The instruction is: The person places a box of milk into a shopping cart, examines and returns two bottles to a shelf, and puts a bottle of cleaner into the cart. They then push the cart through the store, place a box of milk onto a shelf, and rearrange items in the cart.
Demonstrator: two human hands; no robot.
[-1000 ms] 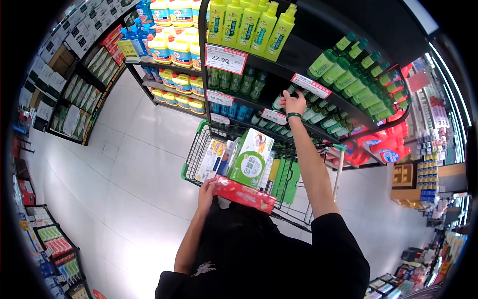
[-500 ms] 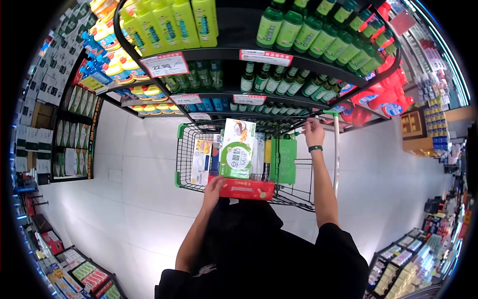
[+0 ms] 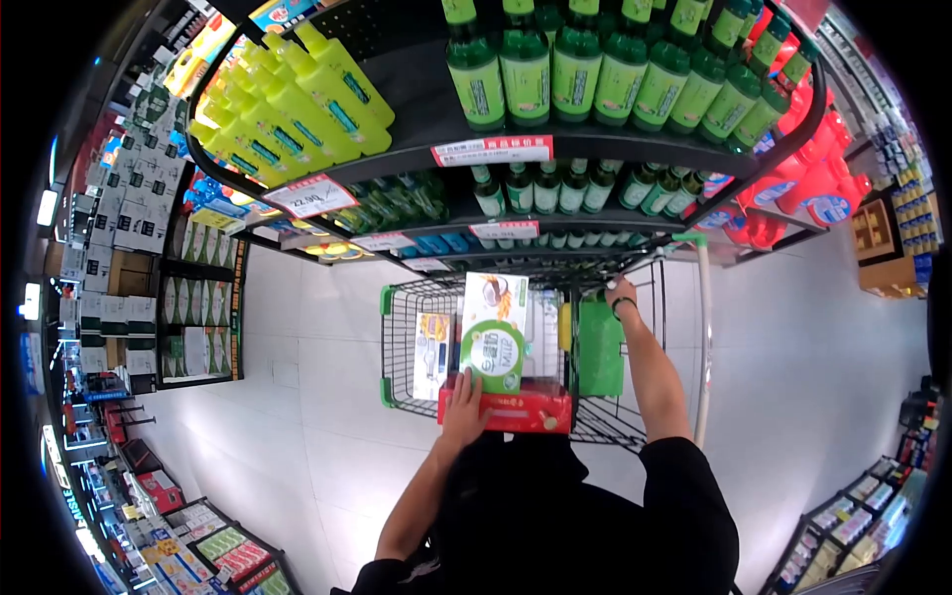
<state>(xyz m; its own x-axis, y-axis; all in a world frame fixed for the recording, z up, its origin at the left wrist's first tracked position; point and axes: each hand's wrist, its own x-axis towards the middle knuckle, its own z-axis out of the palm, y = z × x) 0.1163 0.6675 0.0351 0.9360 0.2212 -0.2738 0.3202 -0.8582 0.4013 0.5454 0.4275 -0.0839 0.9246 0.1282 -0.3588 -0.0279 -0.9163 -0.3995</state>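
A black wire shopping cart [image 3: 397, 342] with green corners stands before me. My left hand [image 3: 464, 412] lies with fingers stretched out on the left end of a red box [image 3: 516, 412] at the cart's near side. Its fingertips reach the foot of a white and green milk carton [image 3: 494, 327], which stands behind the red box. My right hand [image 3: 621, 293], a dark band at the wrist, is curled at the cart's far side, above the green child-seat panel [image 3: 600, 347]. What its fingers close on is too small to make out.
A shelf [image 3: 416, 124] across the cart holds green glass bottles [image 3: 575, 74] and yellow-green bottles [image 3: 297, 109]. A white and yellow box [image 3: 433, 352] sits in the cart's left part. The cart's pale handle [image 3: 705, 337] is at right. Stacked cartons [image 3: 198, 297] stand left.
My left hand has shifted right and lies flatter on the red box. My right hand has moved slightly lower in view. The view has turned, and the shelf looks nearer.
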